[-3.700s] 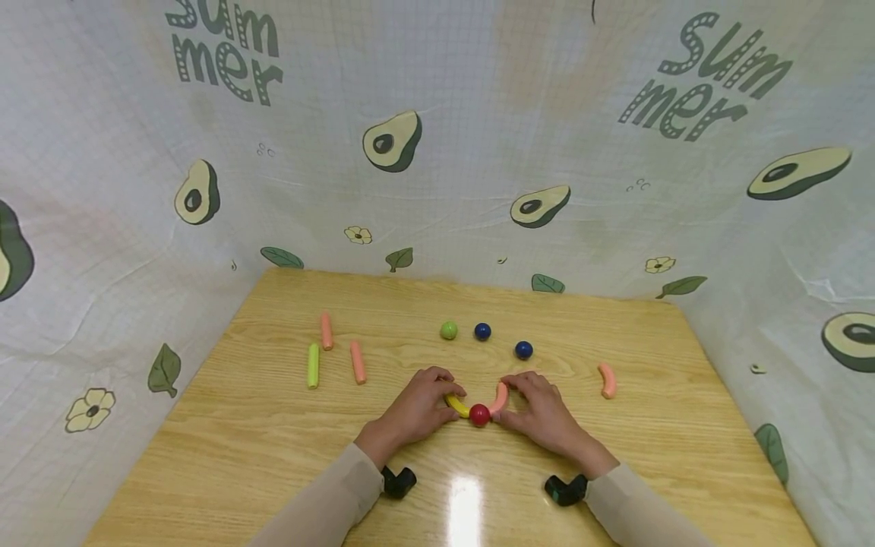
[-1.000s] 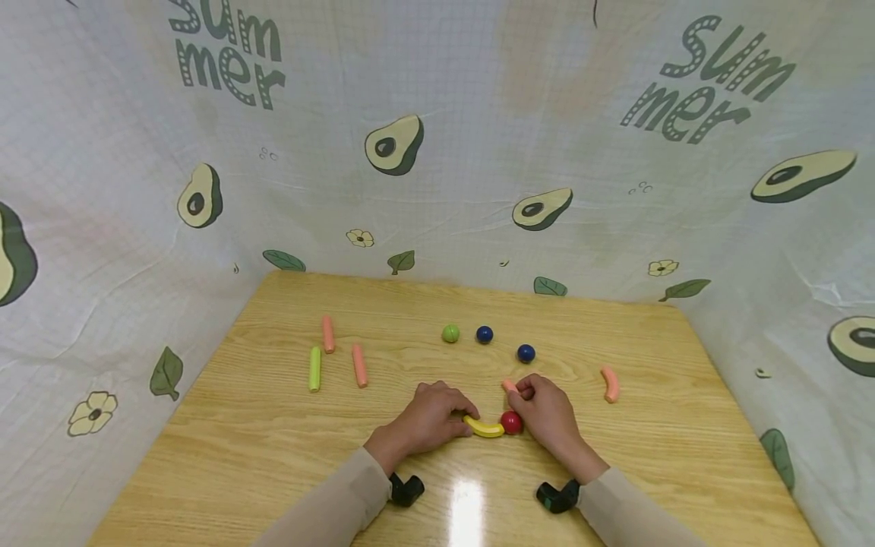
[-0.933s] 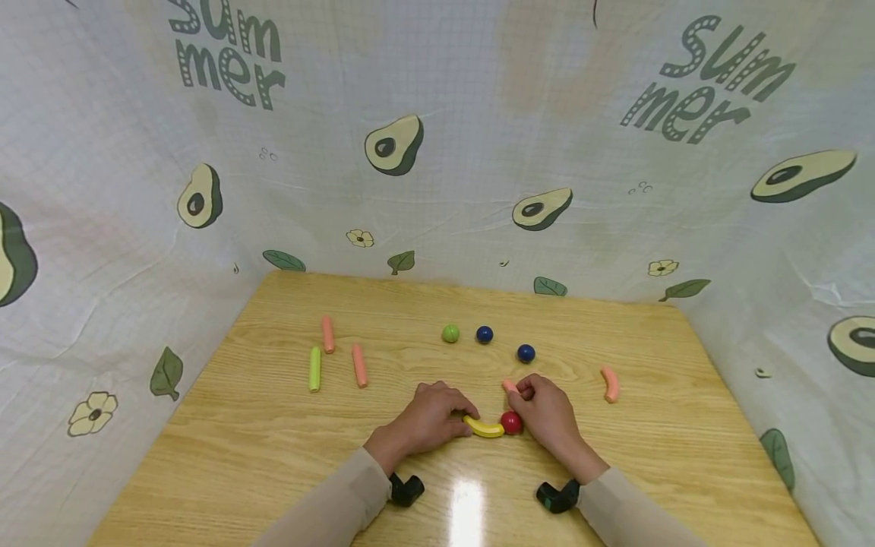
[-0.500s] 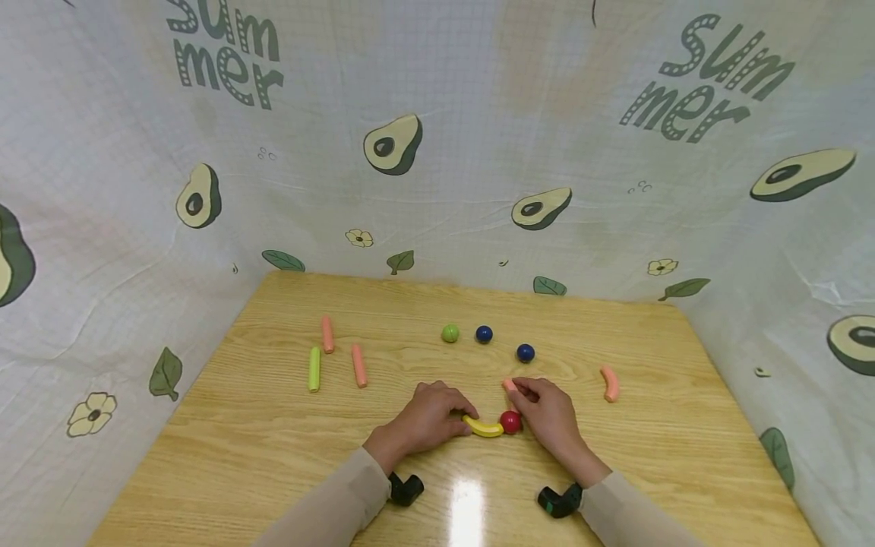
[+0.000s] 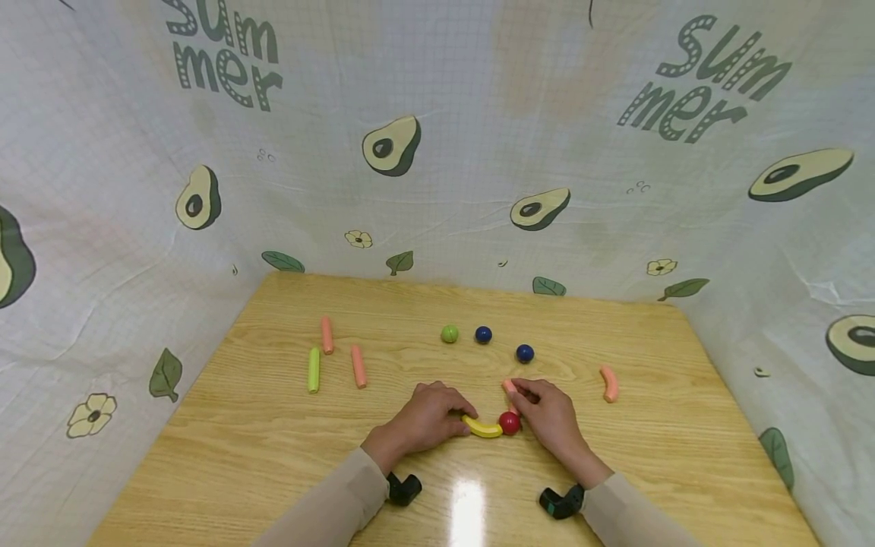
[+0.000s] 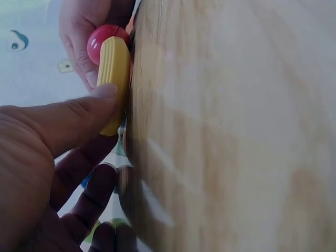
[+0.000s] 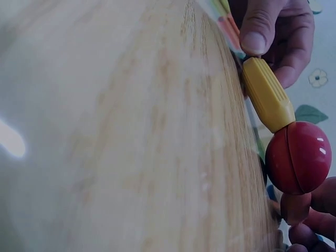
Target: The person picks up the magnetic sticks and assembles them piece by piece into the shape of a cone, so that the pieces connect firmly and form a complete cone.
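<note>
My left hand pinches the left end of a yellow curved rod, its thumb laid on the ridged side in the left wrist view. At the rod's other end sits a glossy red ball, touching it, with a seam line visible in the right wrist view. My right hand pinches a pink curved rod that runs from the ball away from me; the fingers partly hide this rod. All three pieces are close to the tabletop.
A green ball and two dark blue balls lie farther back. Two straight pink rods and a lime rod are on the left, another pink curved rod on the right. A patterned cloth surrounds the wooden table.
The red ball and yellow rod have shifted right, and the yellow rod now lies more sideways. The right hand has changed its grip on the pink rod. Over the last second there is little movement.
</note>
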Tool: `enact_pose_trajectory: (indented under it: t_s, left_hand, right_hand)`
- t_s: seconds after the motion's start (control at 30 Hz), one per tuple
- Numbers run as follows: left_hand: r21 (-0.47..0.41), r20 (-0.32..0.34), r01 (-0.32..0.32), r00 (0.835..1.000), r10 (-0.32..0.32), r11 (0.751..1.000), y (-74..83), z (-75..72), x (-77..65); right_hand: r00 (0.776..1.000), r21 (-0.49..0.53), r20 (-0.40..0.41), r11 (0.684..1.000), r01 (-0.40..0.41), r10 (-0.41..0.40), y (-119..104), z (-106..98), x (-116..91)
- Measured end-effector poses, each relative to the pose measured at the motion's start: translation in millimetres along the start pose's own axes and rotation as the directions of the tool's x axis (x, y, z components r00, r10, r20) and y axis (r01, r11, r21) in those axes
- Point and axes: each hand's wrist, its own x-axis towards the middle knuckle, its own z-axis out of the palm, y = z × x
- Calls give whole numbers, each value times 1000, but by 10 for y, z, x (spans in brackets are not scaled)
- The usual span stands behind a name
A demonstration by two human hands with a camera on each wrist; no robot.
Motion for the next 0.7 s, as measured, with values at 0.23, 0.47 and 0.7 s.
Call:
enact_pose_trajectory:
  t_s: [0.23, 0.47, 0.7]
  left_hand:
    - [-173, -30, 70, 997, -76, 982, -79, -95, 71]
    - [-381, -258, 119, 939, -229, 917, -296, -259, 365]
    - [-398, -351, 157, 884, -309, 904, -514, -338, 716]
  right_hand:
    - [1000, -5, 2, 1000, 4, -4, 0, -10, -3]
    - [1000, 1, -5, 1000, 3, -3, 14, -12, 3]
    - [1000, 4, -18, 1000, 6, -6, 19, 20, 5]
